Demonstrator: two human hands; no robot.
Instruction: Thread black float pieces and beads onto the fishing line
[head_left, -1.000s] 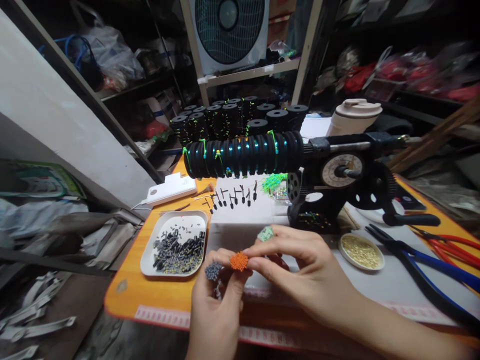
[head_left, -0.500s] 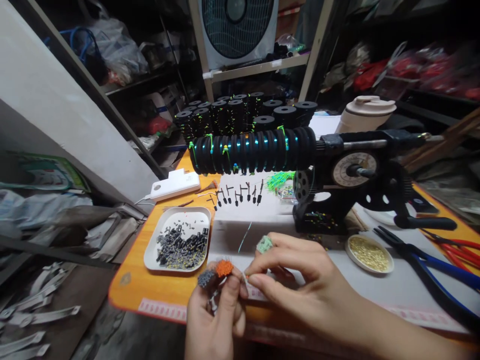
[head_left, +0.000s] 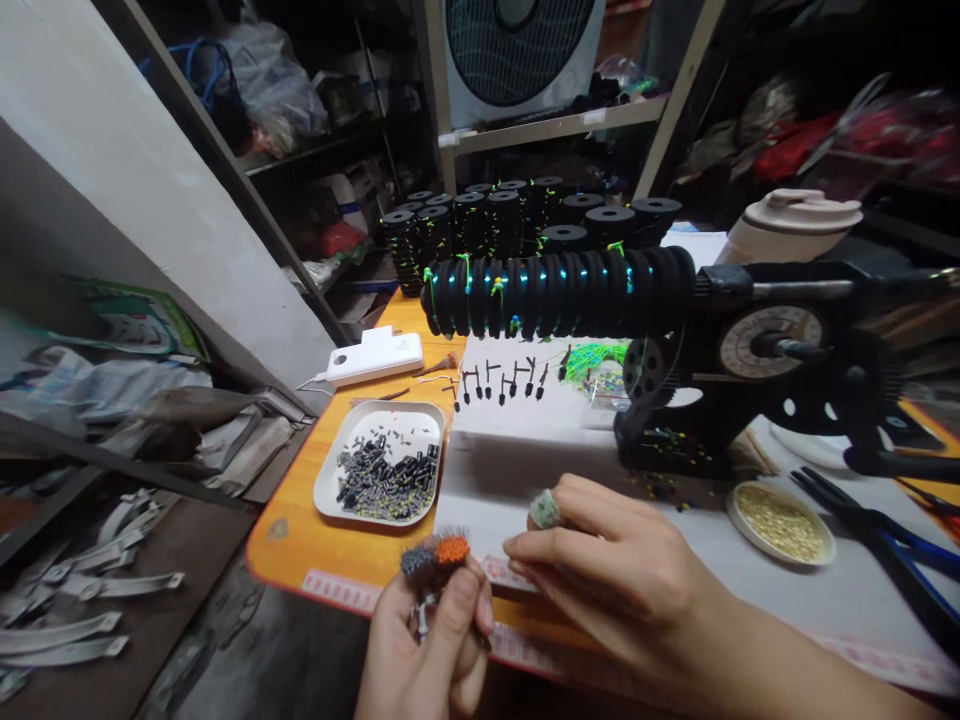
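Observation:
My left hand (head_left: 435, 640) is closed, thumb pressed against curled fingers. At its fingertips sit two bristly bundles of tiny pieces, an orange bundle (head_left: 452, 549) and a grey bundle (head_left: 418, 560). A small whitish piece (head_left: 422, 618) shows below them, partly covered by the fingers. To the right, my right hand (head_left: 600, 560) hovers over the table's front edge with thumb and fingers drawn together; anything in the pinch is too small to make out. A pale green wad (head_left: 545, 509) sits on one of its fingers. A gap separates the two hands.
A white tray (head_left: 324, 478) of small dark pieces lies left of the hands. Behind stands a black cranked machine (head_left: 675, 370) with a ridged roller (head_left: 559, 290). Rightward are a dish of golden bits (head_left: 784, 525) and pliers (head_left: 877, 530). Several black spools (head_left: 502, 215) stand behind.
My right hand has drawn away to the right from my left fingertips. The view has shifted, so the table things appear further right. My left hand still holds the bundles.

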